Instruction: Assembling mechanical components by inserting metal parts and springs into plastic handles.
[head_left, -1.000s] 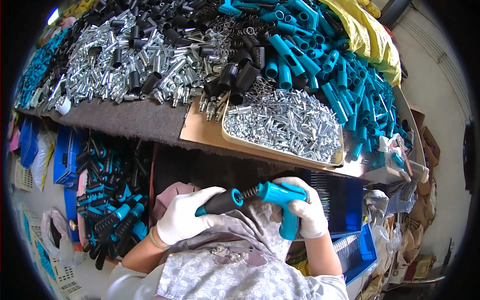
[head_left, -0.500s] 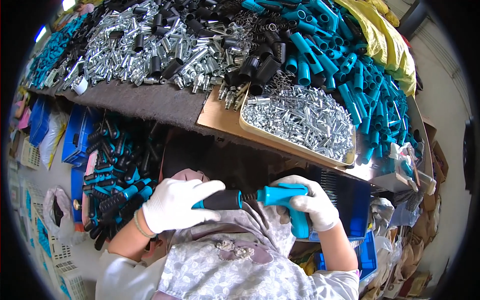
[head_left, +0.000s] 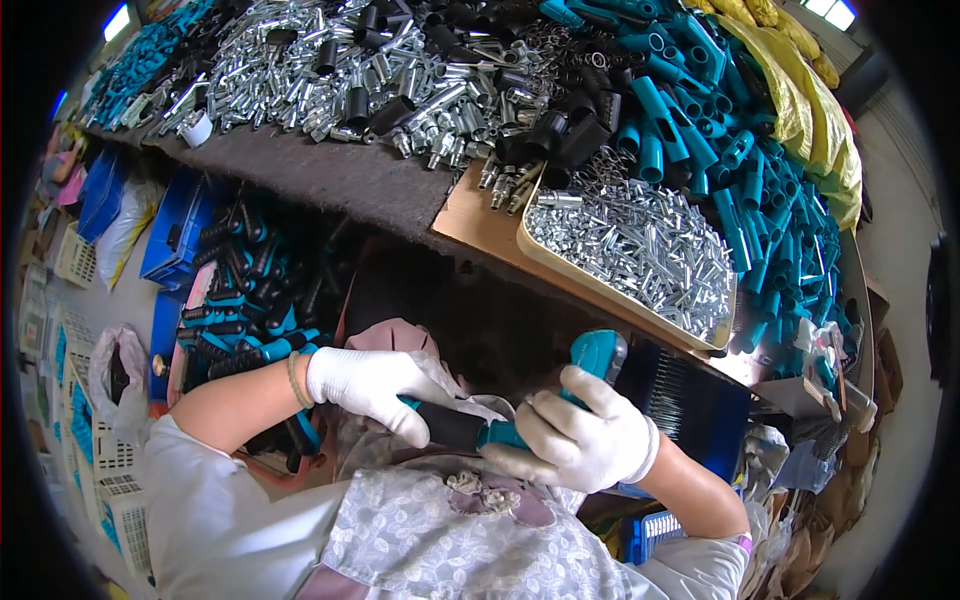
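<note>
White-gloved left hand (head_left: 372,388), forearm slanting up from lower left, fingers bent around outer end of black-and-teal handle (head_left: 452,426). Right hand (head_left: 585,437), forearm from lower right, fingers curled round teal pistol-shaped piece (head_left: 597,352) at handle's other end; join hidden by fingers. Both parts above patterned apron (head_left: 415,525).

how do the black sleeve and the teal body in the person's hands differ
Colour: the black sleeve is dark, the teal body blue-green.
Pose: the sleeve lies nearly level, while the teal body's visible upper end points upward.
Hold: the left hand is at the sleeve's left end; the right hand wraps the teal body, hiding its middle.
Both are partly covered by white gloves.
</note>
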